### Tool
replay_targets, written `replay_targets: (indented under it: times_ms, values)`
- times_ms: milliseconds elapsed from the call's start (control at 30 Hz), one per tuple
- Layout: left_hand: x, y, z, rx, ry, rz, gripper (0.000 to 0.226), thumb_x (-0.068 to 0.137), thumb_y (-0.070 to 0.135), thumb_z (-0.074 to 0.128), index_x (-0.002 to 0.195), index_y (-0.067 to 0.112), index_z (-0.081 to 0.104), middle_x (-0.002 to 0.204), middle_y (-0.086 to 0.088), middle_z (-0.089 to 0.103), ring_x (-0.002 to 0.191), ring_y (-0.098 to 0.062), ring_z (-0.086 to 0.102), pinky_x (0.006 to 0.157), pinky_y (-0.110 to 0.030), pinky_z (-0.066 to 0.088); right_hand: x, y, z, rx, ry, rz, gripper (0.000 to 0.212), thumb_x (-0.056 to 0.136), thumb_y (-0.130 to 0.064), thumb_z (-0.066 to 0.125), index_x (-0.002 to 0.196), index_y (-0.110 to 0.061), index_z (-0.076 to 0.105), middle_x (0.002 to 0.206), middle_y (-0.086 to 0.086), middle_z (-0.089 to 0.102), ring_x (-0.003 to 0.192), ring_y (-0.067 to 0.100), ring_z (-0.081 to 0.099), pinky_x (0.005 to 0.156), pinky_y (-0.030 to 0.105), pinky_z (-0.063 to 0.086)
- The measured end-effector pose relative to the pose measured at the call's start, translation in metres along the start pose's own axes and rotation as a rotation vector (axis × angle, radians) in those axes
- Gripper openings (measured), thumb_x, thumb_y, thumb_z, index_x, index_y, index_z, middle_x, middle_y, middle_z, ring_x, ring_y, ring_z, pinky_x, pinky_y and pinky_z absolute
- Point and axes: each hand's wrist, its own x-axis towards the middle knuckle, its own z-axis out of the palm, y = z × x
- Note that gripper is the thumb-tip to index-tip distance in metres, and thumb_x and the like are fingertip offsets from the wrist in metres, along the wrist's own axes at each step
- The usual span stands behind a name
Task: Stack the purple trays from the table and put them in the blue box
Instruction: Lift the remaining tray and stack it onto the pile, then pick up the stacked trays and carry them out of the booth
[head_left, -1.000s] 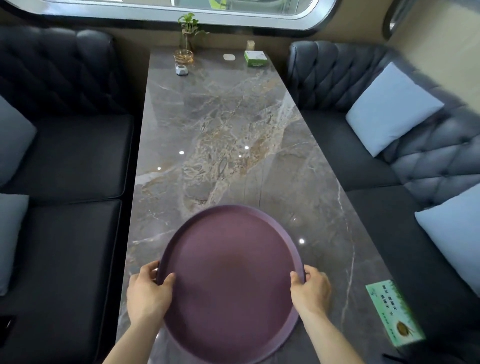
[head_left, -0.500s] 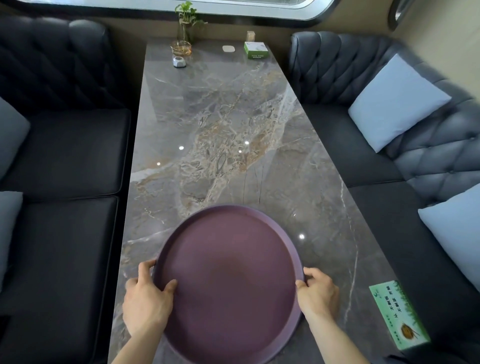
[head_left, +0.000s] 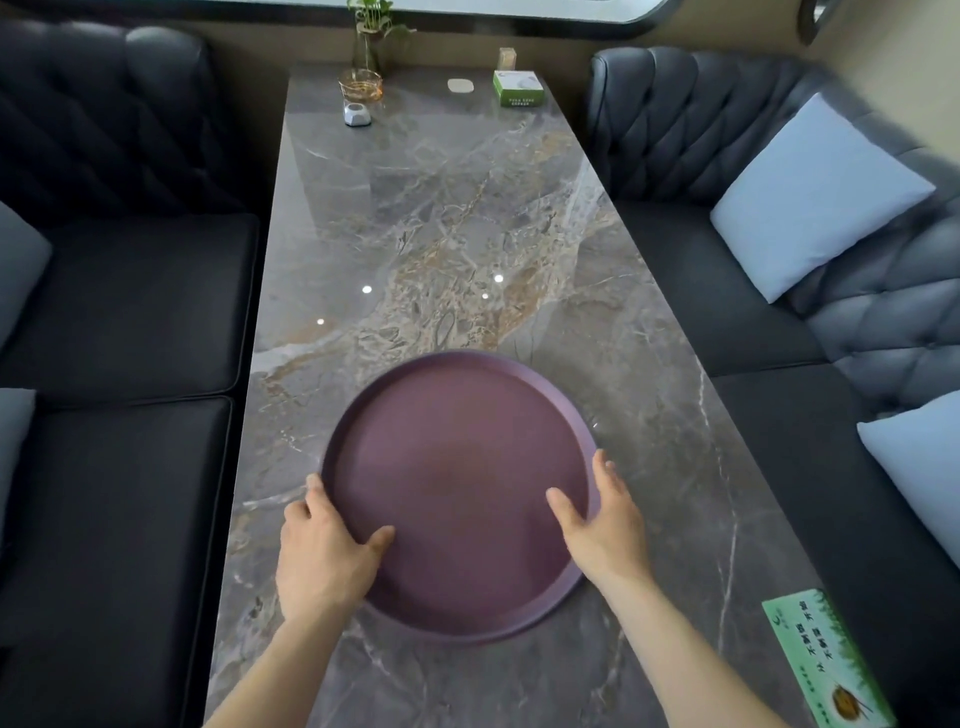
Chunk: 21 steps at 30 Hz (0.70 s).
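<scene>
A round purple tray (head_left: 457, 467) with a low rim lies near my end of the grey marble table (head_left: 441, 234). My left hand (head_left: 324, 558) grips its left rim, thumb on the inside and fingers under the edge. My right hand (head_left: 605, 530) holds the right rim, thumb resting on the tray's floor and fingers stretched along the outside. Whether more trays sit beneath it is hidden. No blue box is in view.
At the far end of the table stand a plant in a glass vase (head_left: 363, 78), a small white object (head_left: 357, 114) and a green box (head_left: 518, 89). A green card (head_left: 826, 660) lies at the near right corner. Dark sofas (head_left: 119, 312) with pale cushions (head_left: 815, 197) flank the table.
The tray now sits farther from me on the table. My right thumb has shifted from the rim onto the tray's floor, and my arms reach further out.
</scene>
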Motion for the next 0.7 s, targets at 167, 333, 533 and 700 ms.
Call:
replay_targets:
  times_ms: [167,333,533,700]
  values:
    - [-0.024,0.002,0.022,0.272,-0.091,0.243,0.139,0.041,0.088,0.062,0.153,0.047,-0.01,0.166,-0.012,-0.009,0.151,-0.039,-0.013,0.12,-0.049,0.019,-0.02,0.028,0.019,-0.493,-0.042,-0.173,0.12,0.075,-0.084,0.049,0.161,-0.019,-0.001,0.165,0.001,-0.032,0.157,0.02,-0.004,0.122,0.036,0.028]
    - [-0.022,-0.003,0.026,0.322,-0.116,0.239,0.14,0.037,0.094,0.054,0.15,0.05,-0.016,0.166,-0.01,-0.017,0.147,-0.036,-0.03,0.121,-0.049,0.02,-0.017,0.038,0.023,-0.61,0.034,-0.261,0.129,0.072,-0.092,0.033,0.16,-0.003,-0.003,0.166,0.011,-0.026,0.157,0.026,0.008,0.122,0.036,0.028]
    - [-0.018,0.003,0.014,0.259,-0.124,0.202,0.124,0.044,0.08,0.07,0.15,0.051,0.013,0.162,-0.008,0.005,0.147,-0.038,-0.004,0.114,-0.049,0.032,-0.016,0.022,0.014,-0.507,0.005,-0.219,0.129,0.071,-0.083,0.055,0.161,-0.009,-0.001,0.169,0.009,-0.006,0.153,0.026,0.021,0.12,0.035,0.03]
    - [0.006,0.003,0.002,-0.12,0.027,0.081,0.109,0.06,0.041,0.087,0.15,0.044,0.024,0.138,-0.007,0.029,0.123,-0.039,0.044,0.101,-0.053,0.043,0.01,0.003,0.0,-0.052,0.082,0.129,0.116,0.076,-0.06,0.075,0.161,-0.017,0.008,0.164,0.012,0.023,0.15,0.031,0.028,0.117,0.047,0.032]
